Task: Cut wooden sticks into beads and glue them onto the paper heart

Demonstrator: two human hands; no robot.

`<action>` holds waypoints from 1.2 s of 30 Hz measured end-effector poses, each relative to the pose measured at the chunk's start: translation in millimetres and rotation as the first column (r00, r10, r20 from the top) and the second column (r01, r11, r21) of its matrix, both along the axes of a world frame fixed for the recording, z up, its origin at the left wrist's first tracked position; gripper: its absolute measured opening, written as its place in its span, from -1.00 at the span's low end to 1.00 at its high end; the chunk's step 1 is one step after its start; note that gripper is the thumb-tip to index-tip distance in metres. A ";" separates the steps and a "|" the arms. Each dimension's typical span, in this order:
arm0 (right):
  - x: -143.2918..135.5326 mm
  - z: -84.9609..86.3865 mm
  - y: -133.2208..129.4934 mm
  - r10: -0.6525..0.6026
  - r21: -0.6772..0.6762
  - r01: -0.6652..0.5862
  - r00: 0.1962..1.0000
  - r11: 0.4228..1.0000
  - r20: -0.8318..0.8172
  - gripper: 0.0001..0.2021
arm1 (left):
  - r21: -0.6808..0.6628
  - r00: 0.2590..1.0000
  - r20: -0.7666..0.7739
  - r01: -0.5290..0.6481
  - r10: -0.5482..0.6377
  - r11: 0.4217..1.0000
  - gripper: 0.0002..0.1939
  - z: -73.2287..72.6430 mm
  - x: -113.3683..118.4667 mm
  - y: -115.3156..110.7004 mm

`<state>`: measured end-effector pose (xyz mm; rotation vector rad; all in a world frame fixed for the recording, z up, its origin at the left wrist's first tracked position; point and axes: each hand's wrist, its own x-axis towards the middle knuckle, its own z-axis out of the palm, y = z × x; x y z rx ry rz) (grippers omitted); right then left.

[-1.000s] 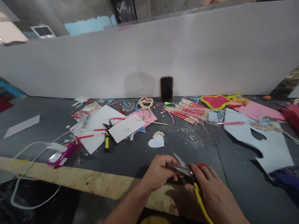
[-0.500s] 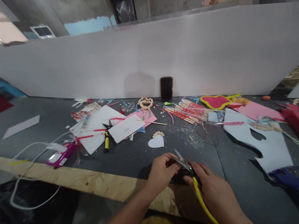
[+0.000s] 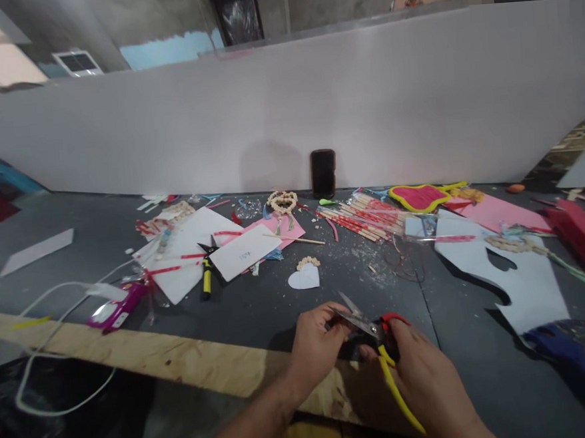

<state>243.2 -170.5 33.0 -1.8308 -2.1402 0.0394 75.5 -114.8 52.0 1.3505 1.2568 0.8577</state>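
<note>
My right hand (image 3: 423, 370) is closed around a pair of scissors (image 3: 362, 322) with yellow and red handles. The blades are parted and point up and left, toward my left fingertips. My left hand (image 3: 317, 343) is closed in a pinch beside the blades; what it grips is hidden behind the fingers and too small to make out. Just beyond my hands, a white paper heart (image 3: 304, 277) lies on the dark tabletop, with a short curved piece of beige beads (image 3: 307, 262) at its upper edge.
Yellow-handled pliers (image 3: 206, 278) and white cards (image 3: 245, 252) lie to the left, near a purple glue gun (image 3: 121, 308) with a cable. A phone (image 3: 323, 173) leans on the back panel. Patterned sticks (image 3: 360, 221), a cut white sheet (image 3: 521, 276) and a blue tool (image 3: 573, 359) are right.
The scissors' red handle now shows above my right hand, whose fingers have shifted to the right. My left hand keeps its pinch by the blades. The view has moved slightly.
</note>
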 end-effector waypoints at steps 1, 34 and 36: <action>-0.8 0.4 0.1 0.011 0.018 -0.011 1.000 1.000 -0.002 -0.75 | 0.006 1.000 -0.014 -0.006 0.006 1.000 -0.87 0.4 -0.1 -0.4; -7.2 11.4 10.4 -0.047 -0.241 0.056 0.998 0.969 0.040 -0.85 | -0.137 0.978 0.173 0.141 -0.117 0.980 -0.93 1.1 -8.9 6.7; -5.0 12.3 9.8 -0.028 -0.235 0.037 0.999 0.971 0.041 -0.86 | -0.215 0.950 0.279 0.201 -0.137 0.956 -0.97 0.4 -11.6 8.9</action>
